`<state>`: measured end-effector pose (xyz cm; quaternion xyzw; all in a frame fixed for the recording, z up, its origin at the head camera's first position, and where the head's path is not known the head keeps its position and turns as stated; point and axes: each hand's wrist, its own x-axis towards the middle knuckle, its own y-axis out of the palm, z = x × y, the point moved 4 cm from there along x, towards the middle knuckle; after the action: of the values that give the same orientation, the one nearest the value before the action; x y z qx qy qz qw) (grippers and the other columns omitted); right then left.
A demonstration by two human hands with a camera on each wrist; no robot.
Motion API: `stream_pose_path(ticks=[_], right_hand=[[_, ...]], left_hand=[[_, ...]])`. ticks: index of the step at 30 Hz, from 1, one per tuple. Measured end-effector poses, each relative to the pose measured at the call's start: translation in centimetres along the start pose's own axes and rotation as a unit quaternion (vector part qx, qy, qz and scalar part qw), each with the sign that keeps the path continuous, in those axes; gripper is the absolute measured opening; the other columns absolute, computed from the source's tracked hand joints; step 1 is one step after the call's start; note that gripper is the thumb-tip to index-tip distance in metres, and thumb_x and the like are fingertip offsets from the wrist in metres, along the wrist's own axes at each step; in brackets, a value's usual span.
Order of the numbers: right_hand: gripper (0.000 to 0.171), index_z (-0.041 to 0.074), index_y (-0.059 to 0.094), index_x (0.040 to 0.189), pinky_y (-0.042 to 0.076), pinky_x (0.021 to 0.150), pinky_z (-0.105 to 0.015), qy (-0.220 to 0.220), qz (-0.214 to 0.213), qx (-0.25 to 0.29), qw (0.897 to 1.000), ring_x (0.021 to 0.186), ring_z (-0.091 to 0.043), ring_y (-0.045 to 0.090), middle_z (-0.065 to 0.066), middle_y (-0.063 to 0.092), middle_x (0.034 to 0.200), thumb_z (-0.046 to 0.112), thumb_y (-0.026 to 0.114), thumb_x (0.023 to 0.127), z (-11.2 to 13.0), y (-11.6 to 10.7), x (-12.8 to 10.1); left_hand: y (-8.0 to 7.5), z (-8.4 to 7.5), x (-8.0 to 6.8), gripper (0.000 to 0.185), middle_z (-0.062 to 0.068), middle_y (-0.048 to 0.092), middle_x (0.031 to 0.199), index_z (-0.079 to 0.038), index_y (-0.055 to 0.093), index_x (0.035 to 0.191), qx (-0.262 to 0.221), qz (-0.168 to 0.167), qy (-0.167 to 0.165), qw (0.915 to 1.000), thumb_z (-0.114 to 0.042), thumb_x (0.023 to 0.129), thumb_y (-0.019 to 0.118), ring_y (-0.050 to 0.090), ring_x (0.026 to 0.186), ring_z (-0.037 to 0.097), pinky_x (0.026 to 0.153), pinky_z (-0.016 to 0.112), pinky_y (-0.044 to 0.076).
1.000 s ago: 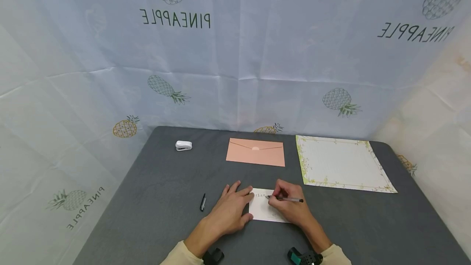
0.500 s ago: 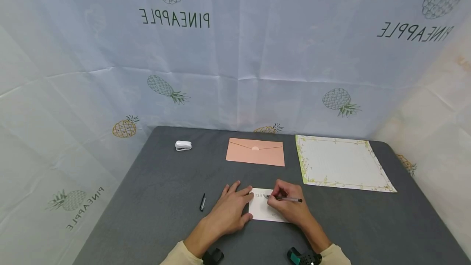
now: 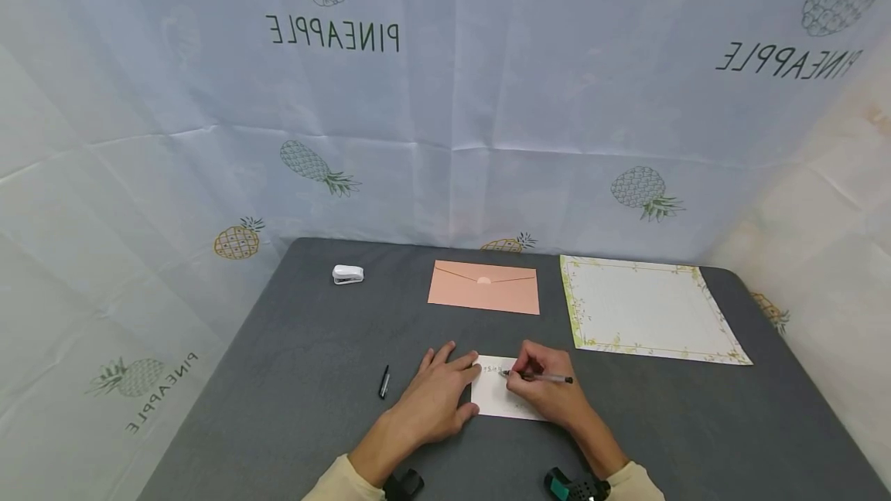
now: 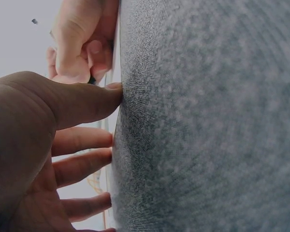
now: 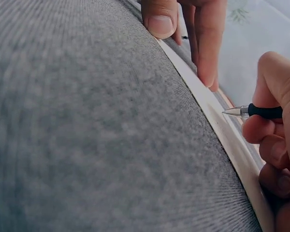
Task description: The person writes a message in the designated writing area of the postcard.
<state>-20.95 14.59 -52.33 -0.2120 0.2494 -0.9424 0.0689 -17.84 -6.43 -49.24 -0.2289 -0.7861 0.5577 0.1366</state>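
Note:
A small white card [image 3: 497, 398] lies on the dark grey table, with a short line of handwriting near its top edge. My right hand [image 3: 550, 383] pinches a pen [image 3: 553, 378], its tip at the end of that line; the right wrist view shows the pen's metal point [image 5: 234, 111] close over the card. My left hand [image 3: 435, 397] lies spread at the card's left edge, thumb and fingertips touching it. In the left wrist view the left thumb [image 4: 89, 100] presses down at the card's near edge. The right hand covers the card's right part.
A black pen cap [image 3: 384, 383] lies left of the left hand. Further back are a white stapler [image 3: 347, 274], a pink envelope [image 3: 480, 296] and a large sheet of paper with a floral border [image 3: 647, 308]. A pineapple-print curtain [image 3: 445, 99] hangs behind the table.
The pen tip has shifted very slightly at the end of the written line. My left hand, the card and the other things have stayed in place.

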Motion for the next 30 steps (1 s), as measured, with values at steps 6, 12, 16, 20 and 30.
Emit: stream_pose_path(ticks=[6, 12, 16, 20, 30], right_hand=[[0.041, 0.029, 0.06, 0.074, 0.036, 0.054, -0.019, -0.006, 0.0, 0.0, 1.0, 0.06, 0.0, 0.047, 0.015, 0.057, 0.067, -0.008, 0.078, 0.075, 0.0, 0.02, 0.03], [0.042, 0.029, 0.059, 0.073, 0.035, 0.055, -0.019, -0.007, -0.008, 0.0, 1.0, 0.06, -0.001, 0.048, 0.015, 0.06, 0.068, -0.008, 0.077, 0.075, -0.1, -0.03, 0.11], [0.042, 0.029, 0.058, 0.073, 0.035, 0.055, -0.018, -0.01, -0.012, 0.004, 1.0, 0.06, 0.0, 0.047, 0.014, 0.062, 0.068, -0.008, 0.077, 0.074, 0.01, -0.08, 0.16], [0.043, 0.028, 0.059, 0.073, 0.036, 0.053, -0.018, -0.007, -0.035, 0.014, 0.999, 0.058, -0.001, 0.049, 0.013, 0.064, 0.068, -0.011, 0.076, 0.075, -0.01, -0.26, 0.0], [0.04, 0.029, 0.062, 0.076, 0.038, 0.055, -0.019, 0.011, -0.034, -0.014, 0.999, 0.06, -0.002, 0.051, 0.014, 0.063, 0.071, -0.009, 0.076, 0.078, -0.38, -0.68, -0.31]], left_hand=[[-0.07, -0.01, 0.0, 0.06, 0.002, 0.059, 0.163, -0.014, 0.069, 0.149, 0.0, 0.001, -0.004, 1.0, -0.035, 0.096, 0.086, 0.046, 0.158, 0.043, 0.124, 0.07, 0.039], [-0.12, 0.0, 0.02, 0.06, 0.002, 0.06, 0.163, -0.014, 0.069, 0.149, 0.002, 0.001, -0.005, 1.0, -0.035, 0.096, 0.086, 0.046, 0.158, 0.043, 0.124, 0.07, 0.039], [-0.17, 0.01, 0.02, 0.06, 0.002, 0.059, 0.163, -0.014, 0.069, 0.15, 0.003, 0.0, -0.003, 1.0, -0.035, 0.096, 0.086, 0.046, 0.157, 0.043, 0.124, 0.07, 0.039], [-0.16, 0.03, 0.03, 0.06, 0.002, 0.059, 0.163, -0.014, 0.069, 0.15, 0.005, 0.001, -0.001, 1.0, -0.036, 0.096, 0.086, 0.047, 0.157, 0.043, 0.124, 0.07, 0.04], [-0.09, 0.0, 0.01, 0.061, 0.002, 0.059, 0.164, -0.015, 0.068, 0.15, 0.006, 0.003, -0.002, 1.0, -0.036, 0.096, 0.086, 0.047, 0.157, 0.042, 0.124, 0.07, 0.04]])
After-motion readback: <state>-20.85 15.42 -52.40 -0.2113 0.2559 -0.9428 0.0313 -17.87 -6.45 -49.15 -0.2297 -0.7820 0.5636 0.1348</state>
